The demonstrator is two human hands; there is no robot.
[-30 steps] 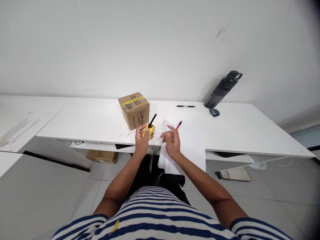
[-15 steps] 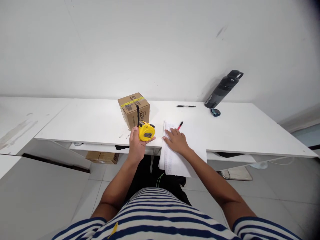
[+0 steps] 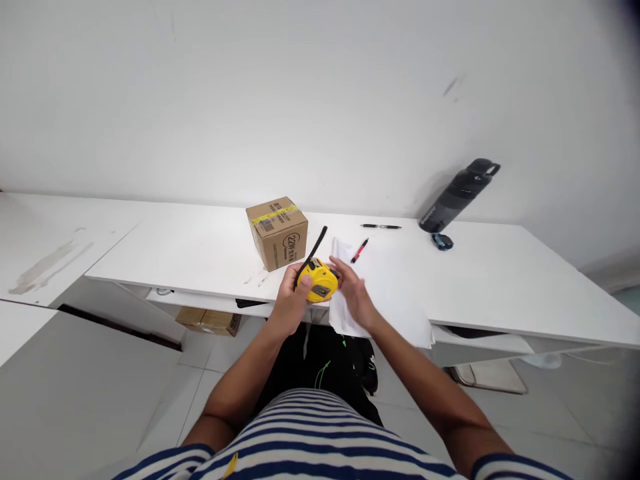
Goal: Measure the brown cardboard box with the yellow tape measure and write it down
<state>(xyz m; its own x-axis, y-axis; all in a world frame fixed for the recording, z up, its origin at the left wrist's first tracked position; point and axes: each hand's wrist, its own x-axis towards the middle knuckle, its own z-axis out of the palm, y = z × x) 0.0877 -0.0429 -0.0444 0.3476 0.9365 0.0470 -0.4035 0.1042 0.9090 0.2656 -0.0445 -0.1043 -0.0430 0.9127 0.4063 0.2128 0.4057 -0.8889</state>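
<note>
A yellow tape measure [image 3: 320, 283] with a black wrist strap sits in my left hand [image 3: 291, 303], fingers wrapped round its left side and underneath. The strap [image 3: 316, 245] sticks up toward the wall. My right hand [image 3: 356, 293] is at the right side of the tape measure, above the papers, its fingers stretched out; whether they touch the case I cannot tell. White paper sheets [image 3: 395, 293] lie under the right hand and hang over the desk's front edge. Just behind the left hand stands a taped cardboard box [image 3: 283, 240].
On the white desk [image 3: 175, 247] lie a red pen [image 3: 359, 250] and a black pen [image 3: 381, 227]. A dark bottle [image 3: 459, 195] stands at the back right, a small dark blue item [image 3: 443, 241] beside it. Below the desk is another cardboard box [image 3: 209, 321].
My left hand has moved right with the tape measure, away from the box's front. My right hand has lifted off the papers and come beside the tape measure. The view has shifted slightly.
</note>
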